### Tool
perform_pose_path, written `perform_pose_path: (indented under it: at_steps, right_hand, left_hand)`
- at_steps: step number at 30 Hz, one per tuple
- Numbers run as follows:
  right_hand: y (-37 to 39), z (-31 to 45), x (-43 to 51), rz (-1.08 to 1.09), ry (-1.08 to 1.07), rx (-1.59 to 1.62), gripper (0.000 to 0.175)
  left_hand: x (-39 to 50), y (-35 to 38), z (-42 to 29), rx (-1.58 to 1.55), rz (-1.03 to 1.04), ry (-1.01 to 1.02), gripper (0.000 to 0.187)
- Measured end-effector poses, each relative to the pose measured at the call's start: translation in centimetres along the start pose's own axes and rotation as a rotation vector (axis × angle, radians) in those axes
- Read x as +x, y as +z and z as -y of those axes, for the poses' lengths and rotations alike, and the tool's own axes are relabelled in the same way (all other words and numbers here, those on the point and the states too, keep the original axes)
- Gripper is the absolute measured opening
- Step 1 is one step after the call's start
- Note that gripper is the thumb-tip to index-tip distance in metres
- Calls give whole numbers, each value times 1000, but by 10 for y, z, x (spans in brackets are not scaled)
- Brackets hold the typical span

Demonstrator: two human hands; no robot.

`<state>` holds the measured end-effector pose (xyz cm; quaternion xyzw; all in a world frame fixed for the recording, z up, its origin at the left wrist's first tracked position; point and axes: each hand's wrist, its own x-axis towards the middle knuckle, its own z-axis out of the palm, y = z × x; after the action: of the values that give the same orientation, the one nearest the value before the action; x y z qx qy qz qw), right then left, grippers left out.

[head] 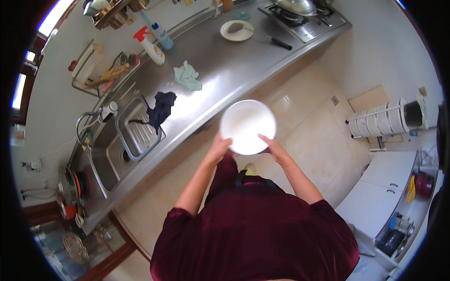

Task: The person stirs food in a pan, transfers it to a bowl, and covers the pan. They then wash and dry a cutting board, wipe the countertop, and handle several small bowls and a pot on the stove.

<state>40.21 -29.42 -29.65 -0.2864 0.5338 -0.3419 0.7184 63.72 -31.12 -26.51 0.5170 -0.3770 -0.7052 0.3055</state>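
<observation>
A round white bowl or basin (248,123) is held out in front of my body, over the tiled floor beside the counter. My left hand (220,145) grips its near left rim, thumb on top. On the near right side my right hand (276,149) holds the rim the same way. The fingers of both hands are mostly hidden beneath it. Past its far left side runs the stainless steel counter (225,75), with a pale green cloth (188,76) crumpled on top. A dark cloth (162,109) hangs over the edge of a drain basket (139,130) in the sink (109,165).
Along the wall stand a spray bottle (150,47), a blue bottle (162,36) and a dish rack (105,75). A white plate (228,34) lies near the gas stove (299,23). To the right are a wheeled white storage rack (378,119) and a white cabinet (376,196).
</observation>
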Motion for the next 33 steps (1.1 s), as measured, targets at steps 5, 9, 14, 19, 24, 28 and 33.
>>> perform_pose_path:
  at_steps: [5,9,14,19,24,28,33]
  right_hand:
    - [-85,-10,-24,-163,-79,108,53]
    - [-124,20,-2,-318,-58,216,57]
    - [-189,61,7,-388,66,202,60]
    - [-246,88,15,-368,117,139,59]
    - [-266,106,34,-250,294,51,64]
    - [-297,124,53,-79,344,-127,61]
    - [-333,140,76,155,389,-359,60]
  left_hand:
    - [64,54,17,-83,252,-154,66]
    - [177,21,57,-775,82,-270,53]
    - [271,5,146,-1242,-560,-159,38]
    - [259,-8,195,-1451,-985,-6,27]
    - [234,-8,189,-1479,-1170,168,21]
    - [235,16,171,-1558,-950,462,18]
    - [226,45,154,-1525,-1009,552,25]
